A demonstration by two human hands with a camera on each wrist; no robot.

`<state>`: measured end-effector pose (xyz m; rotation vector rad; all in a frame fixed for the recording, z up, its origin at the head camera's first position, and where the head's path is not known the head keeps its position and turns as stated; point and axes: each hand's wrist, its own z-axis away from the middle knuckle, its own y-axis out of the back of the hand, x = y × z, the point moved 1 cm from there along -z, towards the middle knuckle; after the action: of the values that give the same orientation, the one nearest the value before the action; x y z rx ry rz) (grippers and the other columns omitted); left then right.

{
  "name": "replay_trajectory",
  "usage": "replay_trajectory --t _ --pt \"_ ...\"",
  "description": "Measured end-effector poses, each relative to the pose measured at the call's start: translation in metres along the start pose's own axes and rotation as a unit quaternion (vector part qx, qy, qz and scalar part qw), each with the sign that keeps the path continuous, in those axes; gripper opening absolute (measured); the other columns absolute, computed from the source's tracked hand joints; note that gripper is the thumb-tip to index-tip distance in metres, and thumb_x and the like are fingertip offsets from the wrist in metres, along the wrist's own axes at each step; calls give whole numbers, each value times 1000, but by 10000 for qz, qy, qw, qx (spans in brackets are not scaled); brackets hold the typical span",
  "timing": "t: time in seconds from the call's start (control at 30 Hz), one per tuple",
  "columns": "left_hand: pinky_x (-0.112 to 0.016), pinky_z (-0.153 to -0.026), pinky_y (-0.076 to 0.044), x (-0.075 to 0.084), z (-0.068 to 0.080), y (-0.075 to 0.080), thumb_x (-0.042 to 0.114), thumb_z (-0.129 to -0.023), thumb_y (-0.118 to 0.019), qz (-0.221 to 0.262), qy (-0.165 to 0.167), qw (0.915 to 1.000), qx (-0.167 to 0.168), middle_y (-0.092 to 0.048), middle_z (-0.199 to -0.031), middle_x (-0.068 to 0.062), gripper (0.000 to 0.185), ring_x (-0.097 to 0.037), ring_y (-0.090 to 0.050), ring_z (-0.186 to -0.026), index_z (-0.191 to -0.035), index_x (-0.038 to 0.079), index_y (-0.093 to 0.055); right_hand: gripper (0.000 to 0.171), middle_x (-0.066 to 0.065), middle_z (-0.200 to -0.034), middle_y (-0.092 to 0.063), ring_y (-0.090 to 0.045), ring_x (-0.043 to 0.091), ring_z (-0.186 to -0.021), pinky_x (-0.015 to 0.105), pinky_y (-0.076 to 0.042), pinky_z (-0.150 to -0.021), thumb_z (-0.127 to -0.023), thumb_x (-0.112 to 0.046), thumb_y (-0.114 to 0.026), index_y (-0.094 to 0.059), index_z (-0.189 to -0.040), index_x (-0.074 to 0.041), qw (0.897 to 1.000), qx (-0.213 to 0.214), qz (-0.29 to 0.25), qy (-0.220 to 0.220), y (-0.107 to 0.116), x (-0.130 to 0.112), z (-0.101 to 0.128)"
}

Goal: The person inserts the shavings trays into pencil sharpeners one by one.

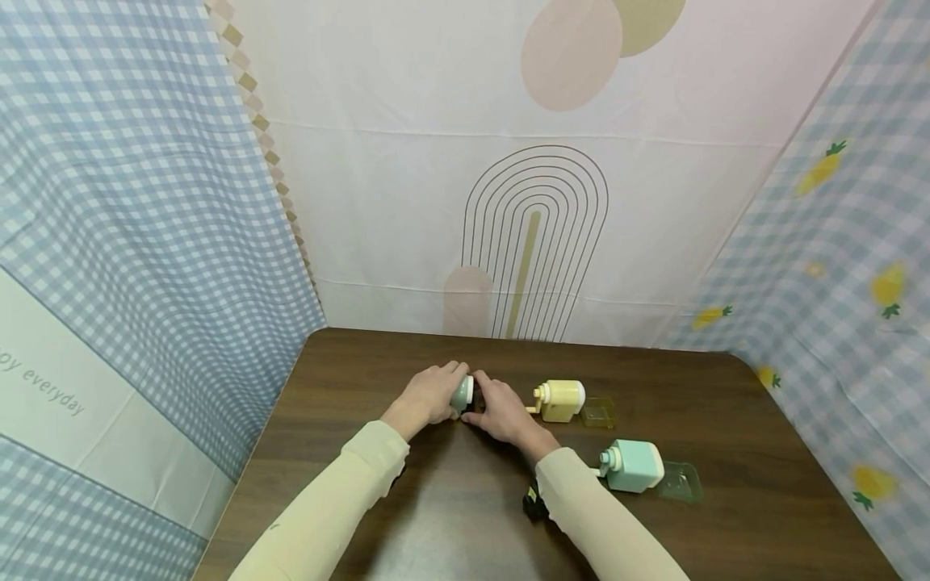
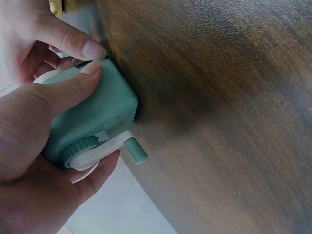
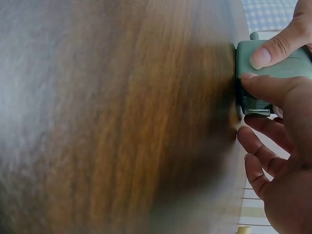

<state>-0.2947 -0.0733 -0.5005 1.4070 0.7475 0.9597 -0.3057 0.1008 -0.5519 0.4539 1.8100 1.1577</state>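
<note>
A dark green hand-crank pencil sharpener (image 2: 109, 100) with a white crank arm is in my left hand (image 1: 432, 395), the thumb lying across its side and the fingers underneath. Its crank handle (image 2: 136, 151) points away from my right hand (image 1: 501, 410). At the sharpener's other end, my right thumb and fingers pinch a dark see-through shavings drawer (image 3: 254, 105). Much of that drawer is hidden by the fingers. In the head view both hands meet over the far middle of the table, hiding most of the sharpener.
Right of the hands lies a yellow sharpener (image 1: 561, 402) beside a yellow see-through drawer (image 1: 599, 412). Nearer stands a mint sharpener (image 1: 634, 466) with a clear greenish drawer (image 1: 680, 482). A small black device (image 1: 534, 506) shows by the right sleeve. Cloth hangs behind the brown table (image 1: 378, 351).
</note>
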Motion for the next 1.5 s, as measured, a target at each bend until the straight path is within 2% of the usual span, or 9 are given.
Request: replay_trajectory --t 0.3,0.47,1.17,1.5 --pt "-42 -98 -57 1 0 0 30 -86 -92 -51 37 9999 -95 -57 -139 -7 75 -32 -65 -113 -144 13 -48 67 10 -112 -69 -66 23 -94 40 -56 -79 -90 -29 -88 -52 -143 -9 10000 4 -4 -93 -2 -1 0" --pt "-41 -97 -58 1 -1 0 30 -86 -92 -85 12 9999 -60 -58 -138 -7 74 -32 -66 -112 -143 13 -48 63 8 -107 -68 -64 21 -88 39 -55 -74 -91 -28 -88 -52 -139 -9 9999 -27 -56 -90 0 -3 -1" --pt "-43 -94 -59 4 4 6 32 -85 -92 -166 27 9998 41 -60 -136 -10 72 -33 -68 -110 -140 13 -49 69 11 -115 -70 -68 23 -95 41 -57 -81 -90 -31 -88 -51 -145 -9 9999 1 -54 -95 -4 1 -1" --pt "-43 -91 -60 6 5 2 30 -88 -90 -57 136 9999 0 -55 -140 -14 75 -36 -65 -112 -146 11 -46 67 9 -110 -70 -66 23 -91 43 -55 -79 -91 -28 -87 -51 -144 -7 9998 -152 55 -134 1 -5 3"
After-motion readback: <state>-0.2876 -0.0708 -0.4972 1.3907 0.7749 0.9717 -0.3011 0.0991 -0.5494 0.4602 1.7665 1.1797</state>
